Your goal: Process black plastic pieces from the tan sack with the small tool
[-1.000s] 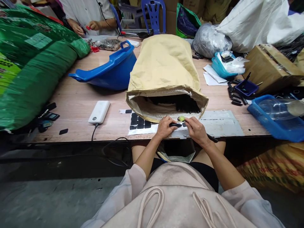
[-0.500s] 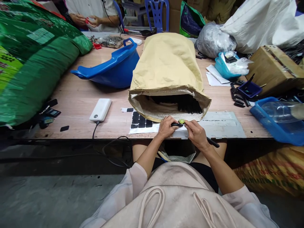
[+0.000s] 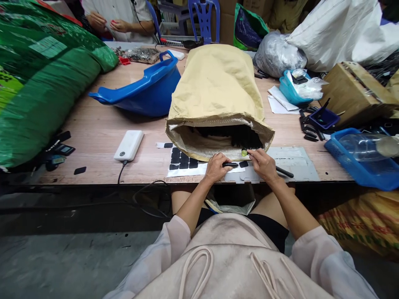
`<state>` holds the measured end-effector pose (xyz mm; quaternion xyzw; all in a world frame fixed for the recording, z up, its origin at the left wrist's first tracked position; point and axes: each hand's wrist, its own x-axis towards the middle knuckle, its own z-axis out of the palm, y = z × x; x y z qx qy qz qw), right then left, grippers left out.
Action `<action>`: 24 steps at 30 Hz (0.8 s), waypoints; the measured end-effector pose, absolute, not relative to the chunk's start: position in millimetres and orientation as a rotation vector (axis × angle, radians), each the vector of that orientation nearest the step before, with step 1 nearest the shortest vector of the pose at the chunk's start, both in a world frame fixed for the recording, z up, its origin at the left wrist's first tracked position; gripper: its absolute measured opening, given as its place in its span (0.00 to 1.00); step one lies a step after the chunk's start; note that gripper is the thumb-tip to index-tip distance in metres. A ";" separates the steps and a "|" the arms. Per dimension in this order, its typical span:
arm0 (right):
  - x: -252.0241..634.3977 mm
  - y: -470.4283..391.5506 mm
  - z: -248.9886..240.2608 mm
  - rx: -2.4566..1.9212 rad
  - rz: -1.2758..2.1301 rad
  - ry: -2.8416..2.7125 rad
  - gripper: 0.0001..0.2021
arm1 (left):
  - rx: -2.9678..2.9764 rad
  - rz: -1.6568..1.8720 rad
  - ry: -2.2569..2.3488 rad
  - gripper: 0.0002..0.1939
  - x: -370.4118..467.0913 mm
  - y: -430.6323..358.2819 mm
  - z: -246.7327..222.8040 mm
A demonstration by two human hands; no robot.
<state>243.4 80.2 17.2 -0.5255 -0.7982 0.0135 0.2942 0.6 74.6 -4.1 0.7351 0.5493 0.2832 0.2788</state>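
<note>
Holds a small black piece [image 3: 230, 164] in the left grip [image 3: 215, 167], pinches a yellow-green piece [image 3: 244, 153] in the right grip [image 3: 263, 164]; seem light, probably stiff; best taken by the edges.

Left hand [image 3: 217, 166] holding a small black part [image 3: 230, 164], right hand [image 3: 262, 165] pinching a small yellow-green item [image 3: 244, 153], perhaps a tool's tip, open tan sack [image 3: 218, 91] facing them on the desk [image 3: 93, 141], black pieces [image 3: 246, 136] inside, blue basin [image 3: 146, 91] and white power bank [image 3: 129, 145] to its left.
</note>
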 end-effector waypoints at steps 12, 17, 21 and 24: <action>249.9 95.4 -8.6 -1.350 -0.008 -2.240 0.12 | 2.044 0.788 1.439 0.07 -2.0 76.7 -9.4; 248.6 95.5 -8.1 -1.399 0.020 -2.216 0.11 | 2.192 0.912 1.302 0.07 -0.1 46.6 -5.6; 247.9 95.2 -8.8 -1.399 0.025 -2.222 0.11 | 2.276 0.738 0.904 0.14 5.8 -10.2 -23.6; 247.4 95.2 -8.4 -1.399 0.032 -2.224 0.11 | 2.170 0.343 0.882 0.13 8.4 -35.5 -55.2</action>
